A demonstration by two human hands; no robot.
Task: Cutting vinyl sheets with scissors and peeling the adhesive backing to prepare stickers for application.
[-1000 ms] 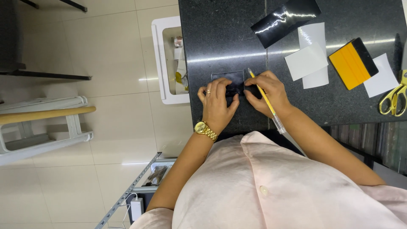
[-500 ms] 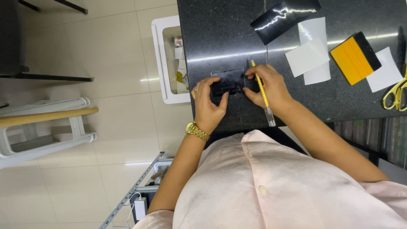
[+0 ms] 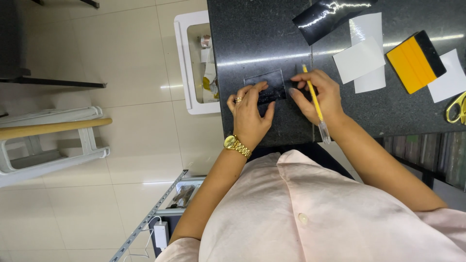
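While the small dark rectangular piece (image 3: 270,93) lies flat on the black speckled stone tabletop (image 3: 262,43), it is pinned there by the fingertips of the left hand (image 3: 250,114), fingers spread and pressing rather than curled, apparently to stop it sliding. A clear film square outline is seen around the piece. The right hand (image 3: 320,97) is closed around a yellow-handled craft knife (image 3: 314,103), held pen-fashion with its tip at the piece's right edge. Well apart to the right, a yellow and black squeegee (image 3: 415,61), white paper squares (image 3: 361,60) and a glossy black film sheet (image 3: 330,17) are laid within reach. Yellow scissors (image 3: 456,107) lie at the frame edge.
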